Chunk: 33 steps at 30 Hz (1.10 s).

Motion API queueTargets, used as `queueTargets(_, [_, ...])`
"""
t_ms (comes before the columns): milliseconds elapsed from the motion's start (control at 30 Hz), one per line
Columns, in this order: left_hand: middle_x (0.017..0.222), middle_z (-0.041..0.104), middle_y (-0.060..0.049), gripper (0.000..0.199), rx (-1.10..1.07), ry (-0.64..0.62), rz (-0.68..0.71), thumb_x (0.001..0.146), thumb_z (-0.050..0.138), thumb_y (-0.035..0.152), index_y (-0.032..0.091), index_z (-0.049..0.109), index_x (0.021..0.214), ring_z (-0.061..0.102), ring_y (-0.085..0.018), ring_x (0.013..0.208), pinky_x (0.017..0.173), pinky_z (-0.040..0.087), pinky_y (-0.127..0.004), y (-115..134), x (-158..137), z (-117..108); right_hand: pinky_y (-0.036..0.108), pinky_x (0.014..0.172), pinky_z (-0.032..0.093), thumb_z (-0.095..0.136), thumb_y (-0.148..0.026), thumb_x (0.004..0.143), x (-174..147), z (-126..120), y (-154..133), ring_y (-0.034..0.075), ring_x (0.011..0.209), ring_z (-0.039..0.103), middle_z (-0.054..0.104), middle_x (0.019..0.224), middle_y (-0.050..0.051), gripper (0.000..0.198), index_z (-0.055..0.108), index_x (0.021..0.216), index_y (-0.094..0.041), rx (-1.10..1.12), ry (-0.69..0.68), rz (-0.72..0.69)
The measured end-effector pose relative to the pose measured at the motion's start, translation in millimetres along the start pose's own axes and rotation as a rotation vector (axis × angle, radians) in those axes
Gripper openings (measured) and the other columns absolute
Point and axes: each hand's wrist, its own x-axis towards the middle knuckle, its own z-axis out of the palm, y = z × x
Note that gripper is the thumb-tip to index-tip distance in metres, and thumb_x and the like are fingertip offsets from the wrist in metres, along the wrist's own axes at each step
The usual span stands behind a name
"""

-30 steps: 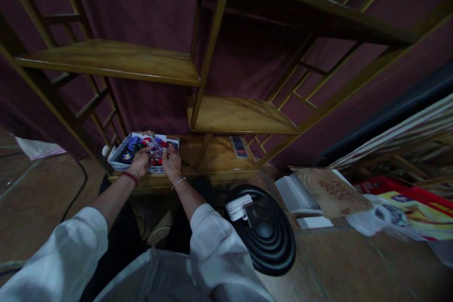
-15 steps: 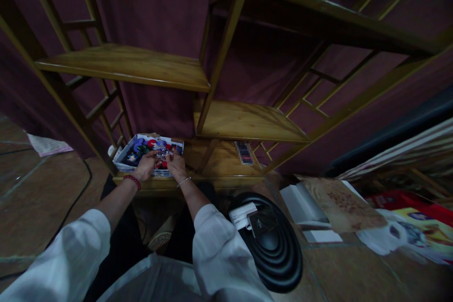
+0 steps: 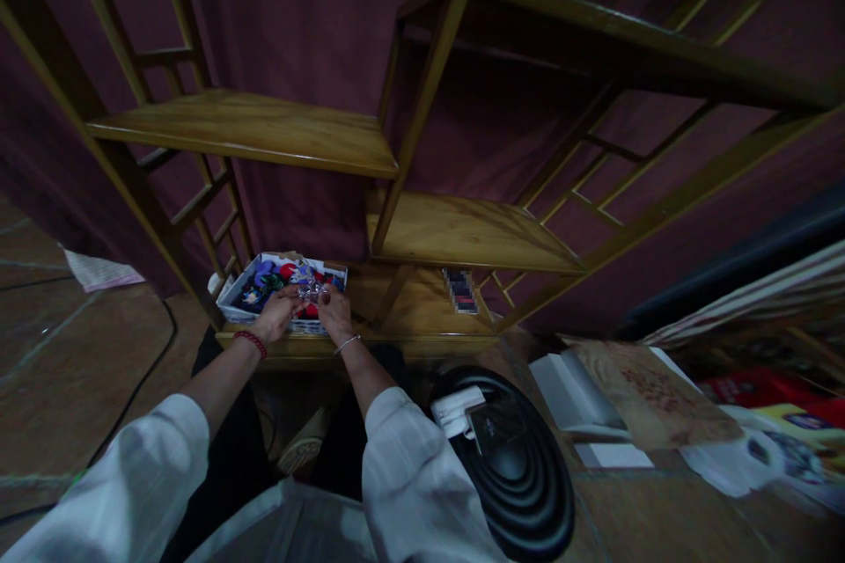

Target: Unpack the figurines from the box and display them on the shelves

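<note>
My left hand and my right hand meet over a white box on the low wooden shelf. Between their fingertips is a small shiny, silvery-purple piece; its exact kind is too small to tell. Both hands are closed on it, one from each side. Red, purple, blue and green small items fill the box, among them a purple one. My hands hide part of the contents. A red bead bracelet is on the left wrist, a thin pale one on the right.
Wooden shelves rise ahead of a dark red curtain. A blurred-out item lies on the low shelf to the right. Beside my right leg, a black ridged round base carries a white item and a dark box.
The view has shifted slightly, so the scene sits a little lower and further right. Both hands stay over the box with the shiny piece between them.
</note>
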Motion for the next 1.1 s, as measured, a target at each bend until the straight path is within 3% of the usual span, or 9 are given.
queueTargets(367, [0.068,0.062,-0.003,0.025,-0.056,0.003,-0.013,0.062,0.046,-0.009,0.011,0.058,0.072,0.058,-0.007,0.061,0.057,0.049,-0.015,5,-9,5,0.027,0.093,0.037,0.043,-0.042,0.082,-4,-2,-3,0.017,0.107,0.051,0.055,0.117,0.008,0.047,0.047,0.121,-0.017,0.084,-0.039,-0.095])
queueTargets(633, [0.067,0.062,-0.003,0.020,-0.090,0.038,-0.032,0.065,0.046,-0.006,0.012,0.054,0.071,0.059,-0.009,0.062,0.062,0.050,-0.020,11,-19,12,0.024,0.091,0.038,0.049,-0.034,0.079,-7,-6,-5,0.014,0.101,0.053,0.056,0.113,0.005,0.038,0.053,0.115,-0.020,0.126,0.015,-0.125])
queueTargets(867, [0.059,0.059,0.000,0.015,-0.081,0.017,-0.015,0.066,0.050,0.001,0.011,0.055,0.076,0.055,-0.007,0.051,0.051,0.044,-0.017,17,-28,14,0.023,0.081,0.044,0.048,-0.032,0.078,-5,-2,-4,0.013,0.087,0.058,0.062,0.101,0.003,0.036,0.057,0.111,-0.020,0.379,0.017,-0.020])
queueTargets(1100, [0.061,0.058,0.002,0.017,-0.040,0.063,0.015,0.063,0.057,0.008,0.014,0.056,0.079,0.055,-0.008,0.052,0.052,0.043,-0.019,18,-31,16,0.023,0.064,0.048,0.045,-0.041,0.077,-5,7,0,0.013,0.073,0.060,0.066,0.083,0.001,0.039,0.059,0.106,-0.019,0.650,0.010,0.043])
